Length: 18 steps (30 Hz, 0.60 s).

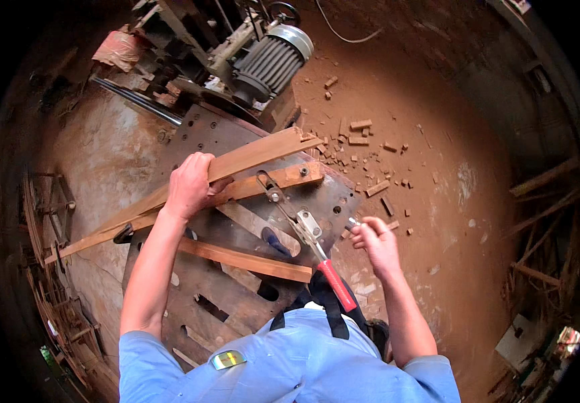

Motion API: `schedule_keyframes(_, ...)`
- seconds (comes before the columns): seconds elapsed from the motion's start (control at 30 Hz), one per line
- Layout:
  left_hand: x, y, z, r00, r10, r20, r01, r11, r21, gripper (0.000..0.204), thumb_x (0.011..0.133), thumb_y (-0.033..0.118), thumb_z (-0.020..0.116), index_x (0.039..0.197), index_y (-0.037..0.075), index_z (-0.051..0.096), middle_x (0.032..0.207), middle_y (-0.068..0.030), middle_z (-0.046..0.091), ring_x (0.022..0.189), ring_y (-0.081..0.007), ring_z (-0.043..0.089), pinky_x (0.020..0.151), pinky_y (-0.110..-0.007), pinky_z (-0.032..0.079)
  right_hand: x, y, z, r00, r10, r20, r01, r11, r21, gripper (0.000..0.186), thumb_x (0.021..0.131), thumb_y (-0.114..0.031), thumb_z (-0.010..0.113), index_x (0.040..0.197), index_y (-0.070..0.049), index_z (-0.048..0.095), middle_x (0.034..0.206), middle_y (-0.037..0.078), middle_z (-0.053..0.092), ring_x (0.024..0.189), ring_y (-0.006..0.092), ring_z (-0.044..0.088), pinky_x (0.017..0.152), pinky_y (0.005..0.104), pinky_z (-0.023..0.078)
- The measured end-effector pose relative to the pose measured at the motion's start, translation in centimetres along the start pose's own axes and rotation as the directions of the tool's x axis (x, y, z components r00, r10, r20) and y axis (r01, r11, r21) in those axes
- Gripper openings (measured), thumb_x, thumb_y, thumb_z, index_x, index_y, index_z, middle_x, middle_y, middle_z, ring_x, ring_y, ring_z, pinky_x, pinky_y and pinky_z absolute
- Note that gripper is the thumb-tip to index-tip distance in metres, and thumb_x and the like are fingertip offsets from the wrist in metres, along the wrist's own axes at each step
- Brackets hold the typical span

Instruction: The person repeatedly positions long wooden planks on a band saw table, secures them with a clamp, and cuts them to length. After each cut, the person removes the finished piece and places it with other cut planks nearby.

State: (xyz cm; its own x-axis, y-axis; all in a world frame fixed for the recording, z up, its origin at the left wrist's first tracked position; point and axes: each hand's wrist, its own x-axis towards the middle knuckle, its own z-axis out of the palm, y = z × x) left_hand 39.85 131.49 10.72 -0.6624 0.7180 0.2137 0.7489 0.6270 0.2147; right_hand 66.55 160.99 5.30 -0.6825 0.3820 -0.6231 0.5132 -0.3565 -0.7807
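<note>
My left hand (191,185) is closed around a long wooden strip (256,153) with a notched end, lifted at an angle over another bar (296,174) on a slotted metal table (333,200). My right hand (377,243) pinches a small metal cylinder (353,224) at the table's right edge. Between my hands, a toggle clamp (308,225) with a red handle (335,284) reaches over the table, its upper end near the bar. A further wooden strip (249,258) lies lower on the table. My left fingers hide part of the wood they grip.
A machine with a grey motor (270,62) stands beyond the table, beside metal rails (137,97). Small wood offcuts (360,139) are scattered over the dusty floor (451,201). Stacked timber lines the left (58,302) and right (538,228) sides. A cable (347,33) lies at the top.
</note>
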Motion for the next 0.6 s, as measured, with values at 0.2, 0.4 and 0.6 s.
schedule_keyframes(0.2, -2.9, 0.8, -4.9, 0.962, 0.114, -0.247, -0.106, 0.993, 0.044, 0.042, 0.068, 0.018, 0.077, 0.096, 0.007, 0.047, 0.086, -0.0102, 0.055, 0.077, -0.0294, 0.059, 0.063, -0.037, 0.051, -3.6, -11.6, 4.4, 0.814, -0.506, 0.284, 0.452, 0.860, 0.236, 0.056, 0.084, 0.002, 0.064, 0.134, -0.002, 0.041, 0.118, 0.011, 0.058, 0.106, 0.0165, 0.057, 0.093, 0.0304, 0.046)
schedule_keyframes(0.4, -5.1, 2.4, -5.8, 0.929, 0.141, -0.343, -0.122, 0.990, 0.075, 0.050, 0.063, 0.005, 0.073, 0.103, 0.007, 0.043, 0.089, -0.0125, 0.055, 0.080, -0.0309, 0.059, 0.066, -0.038, 0.052, -7.2, -15.7, 10.0, 0.633, -0.558, 0.536, 0.625, 0.777, 0.071, 0.081, 0.075, -0.009, 0.078, 0.141, 0.002, 0.032, 0.130, 0.015, 0.053, 0.121, 0.0241, 0.051, 0.101, 0.0359, 0.042)
schedule_keyframes(0.6, -5.9, 3.2, -5.2, 0.905, 0.152, -0.397, -0.136, 0.988, 0.068, 0.045, 0.069, 0.010, 0.072, 0.105, 0.007, 0.045, 0.093, -0.0121, 0.055, 0.084, -0.0303, 0.058, 0.070, -0.040, 0.051, -8.7, -13.8, 12.0, 0.674, -0.639, 0.370, 0.716, 0.689, -0.113, 0.054, 0.078, -0.009, 0.076, 0.123, 0.002, 0.050, 0.106, 0.011, 0.061, 0.098, 0.0150, 0.059, 0.086, 0.0274, 0.048)
